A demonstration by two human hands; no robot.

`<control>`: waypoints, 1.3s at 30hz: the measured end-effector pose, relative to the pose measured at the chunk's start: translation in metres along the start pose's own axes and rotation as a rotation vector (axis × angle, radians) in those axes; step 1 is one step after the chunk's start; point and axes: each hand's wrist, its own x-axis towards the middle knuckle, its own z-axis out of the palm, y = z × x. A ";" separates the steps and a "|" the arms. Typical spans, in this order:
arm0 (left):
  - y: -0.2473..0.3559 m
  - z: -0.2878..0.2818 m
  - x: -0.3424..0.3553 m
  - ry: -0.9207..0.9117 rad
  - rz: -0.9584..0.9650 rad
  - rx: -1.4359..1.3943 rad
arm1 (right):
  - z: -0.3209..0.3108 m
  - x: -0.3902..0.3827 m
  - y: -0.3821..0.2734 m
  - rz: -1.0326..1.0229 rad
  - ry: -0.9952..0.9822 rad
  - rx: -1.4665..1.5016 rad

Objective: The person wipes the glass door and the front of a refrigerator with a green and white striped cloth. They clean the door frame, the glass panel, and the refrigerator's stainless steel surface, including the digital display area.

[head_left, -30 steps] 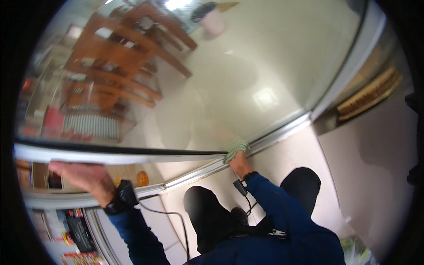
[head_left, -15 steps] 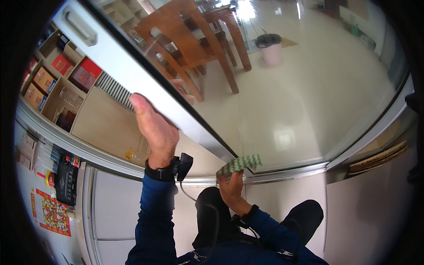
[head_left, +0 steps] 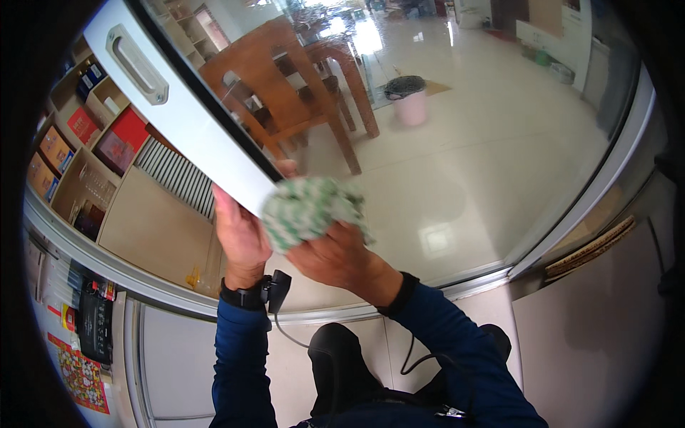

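Note:
A sliding glass door [head_left: 428, 178] with a white frame [head_left: 193, 135] stands in front of me. My left hand [head_left: 241, 235] grips the edge of this frame, its thumb on the near face and some fingertips showing beyond the glass. In my right hand [head_left: 339, 257] is a green-and-white zigzag-patterned cloth [head_left: 303, 210], bunched up and slightly blurred. The cloth lies against the frame and the glass beside it, right next to my left hand. A recessed pull handle [head_left: 137, 64] sits higher up on the frame.
Through the glass show a wooden chair [head_left: 285, 85] and a pink bin [head_left: 410, 107] with a black liner. At the left is a shelf unit [head_left: 143, 207] with boxes and glassware. A metal floor track [head_left: 457, 289] runs under the door. My knees are close below.
My right hand has carried the cloth up and left from the door's lower corner to the frame beside my left hand. My left hand still grips the frame; the view has shifted slightly.

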 end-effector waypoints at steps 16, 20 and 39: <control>-0.006 0.005 0.006 -0.080 0.037 0.060 | -0.023 -0.226 -0.020 0.387 -0.406 0.302; -0.005 0.007 0.001 0.072 0.025 0.135 | -0.034 -0.178 0.003 0.267 -0.400 0.161; -0.006 0.011 0.001 0.071 0.023 0.173 | -0.156 0.023 0.158 0.582 0.107 -0.701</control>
